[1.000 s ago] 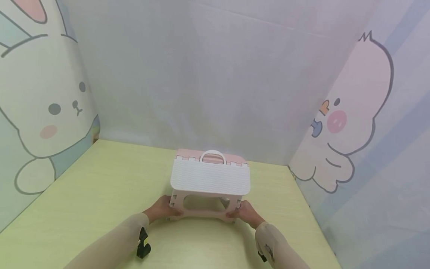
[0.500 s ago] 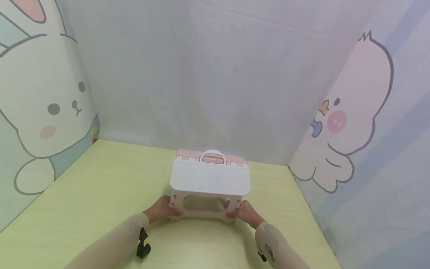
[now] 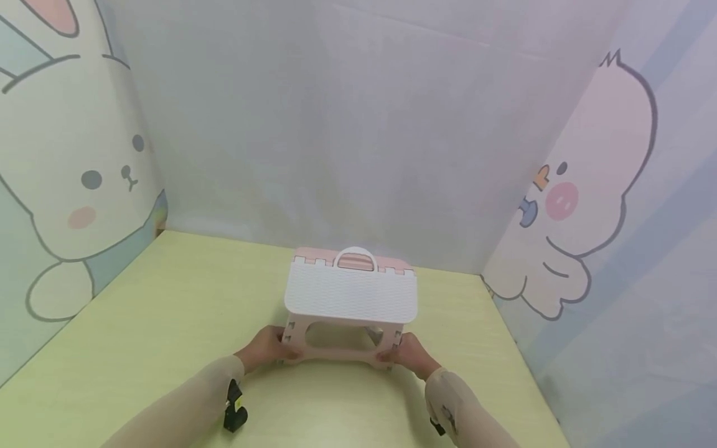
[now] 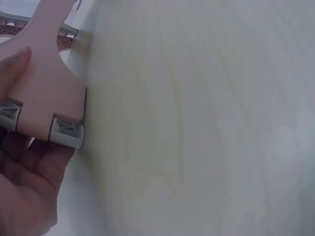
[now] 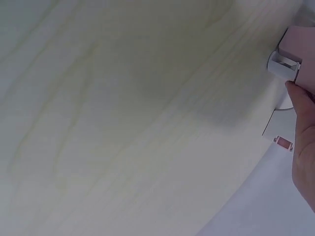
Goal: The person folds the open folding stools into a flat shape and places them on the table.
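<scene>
A pink and white folding step stool (image 3: 351, 289) stands unfolded on the table, its white woven-pattern top tilted toward me and a white carry handle (image 3: 356, 250) arching up at the middle. My left hand (image 3: 267, 347) grips the stool's left leg side, thumb across the pink front panel. In the left wrist view its fingers (image 4: 37, 167) curl behind the hinged corner. On the other side my right hand (image 3: 413, 356) holds the right leg side, thumb on the front panel. The right wrist view shows only part of this hand (image 5: 306, 142) beside the pink panel; most fingers are hidden.
The pale yellow wood-grain table (image 3: 185, 298) spreads around the stool. A grey-white backdrop (image 3: 358, 124) rises behind it, with side walls bearing a cartoon rabbit (image 3: 84, 143) at left and a cartoon chick (image 3: 599, 180) at right. A black strap device (image 3: 235, 407) hangs at the left wrist.
Almost nothing differs. The left hand and forearm have shifted very slightly to the left; the stool stays in place with both hands on it.
</scene>
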`<state>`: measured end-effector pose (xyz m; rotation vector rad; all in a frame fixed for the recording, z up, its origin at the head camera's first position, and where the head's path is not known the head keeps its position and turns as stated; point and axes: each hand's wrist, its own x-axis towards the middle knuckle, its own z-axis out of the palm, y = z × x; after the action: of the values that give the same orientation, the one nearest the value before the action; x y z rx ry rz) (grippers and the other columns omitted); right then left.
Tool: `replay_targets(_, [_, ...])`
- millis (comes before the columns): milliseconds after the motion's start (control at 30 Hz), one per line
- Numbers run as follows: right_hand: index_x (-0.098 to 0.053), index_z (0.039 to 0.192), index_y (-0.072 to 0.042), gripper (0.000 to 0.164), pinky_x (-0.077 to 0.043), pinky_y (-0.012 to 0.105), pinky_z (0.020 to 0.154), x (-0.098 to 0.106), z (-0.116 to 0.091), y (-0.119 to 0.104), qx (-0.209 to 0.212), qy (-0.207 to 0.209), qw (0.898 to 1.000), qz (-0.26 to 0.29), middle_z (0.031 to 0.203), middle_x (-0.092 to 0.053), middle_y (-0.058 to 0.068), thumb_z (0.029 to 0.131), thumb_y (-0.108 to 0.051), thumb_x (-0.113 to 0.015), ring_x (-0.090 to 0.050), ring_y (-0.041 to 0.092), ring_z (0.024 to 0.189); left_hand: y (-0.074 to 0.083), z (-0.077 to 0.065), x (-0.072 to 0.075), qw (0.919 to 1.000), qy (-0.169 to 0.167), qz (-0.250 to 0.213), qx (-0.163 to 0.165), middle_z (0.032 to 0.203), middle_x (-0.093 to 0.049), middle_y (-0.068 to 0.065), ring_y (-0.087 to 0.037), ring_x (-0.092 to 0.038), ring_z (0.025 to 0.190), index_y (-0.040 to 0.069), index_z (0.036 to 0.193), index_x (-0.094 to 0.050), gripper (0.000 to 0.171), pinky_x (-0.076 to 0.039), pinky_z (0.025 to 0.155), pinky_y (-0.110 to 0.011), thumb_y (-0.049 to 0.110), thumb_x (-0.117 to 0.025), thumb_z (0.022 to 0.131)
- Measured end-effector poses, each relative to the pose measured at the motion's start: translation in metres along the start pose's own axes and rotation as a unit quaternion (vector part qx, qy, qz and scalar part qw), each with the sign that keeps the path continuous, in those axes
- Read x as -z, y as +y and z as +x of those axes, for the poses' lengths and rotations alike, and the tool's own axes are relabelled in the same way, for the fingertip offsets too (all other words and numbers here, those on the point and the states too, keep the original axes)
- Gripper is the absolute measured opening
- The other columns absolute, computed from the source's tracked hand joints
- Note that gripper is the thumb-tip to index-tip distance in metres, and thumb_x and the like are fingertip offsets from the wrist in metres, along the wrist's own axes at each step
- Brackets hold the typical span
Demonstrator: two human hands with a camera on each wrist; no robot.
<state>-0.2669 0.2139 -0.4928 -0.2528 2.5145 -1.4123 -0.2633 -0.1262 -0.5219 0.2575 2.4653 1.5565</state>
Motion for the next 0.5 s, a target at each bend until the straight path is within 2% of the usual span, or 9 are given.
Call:
replay_targets(233, [-0.063,0.108,0.004,0.043,-0.053,0.036,0.068,-0.0028,-0.0002,0.0006,-0.008,-0.004,1.000,0.006,0.100,-0.068,0.010,0.071,-0.008,-0.081,-0.061,0.018,0.082,-0.0013,-0.0008,0.0020,0.9995,-0.008,-0.010,0.029,0.091,-0.067,-0.006,-0.019,-0.054,0.075,-0.005,0.107,-0.066,0.042,-0.049,0.068,-0.035,0.011,-0.082,0.071])
replay_targets(500, [-0.063,0.106,0.004,0.041,-0.053,0.036,0.068,-0.0027,0.0027,0.0013,-0.009,-0.004,1.000,0.012,0.099,-0.067,0.009,0.071,-0.007,-0.081,-0.061,0.018,0.082,0.0007,0.0010,0.0038,0.9997,-0.015,-0.005,0.016,0.090,-0.067,-0.005,-0.018,-0.054,0.074,-0.005,0.108,-0.065,0.042,-0.049,0.068,-0.034,0.010,-0.081,0.072])
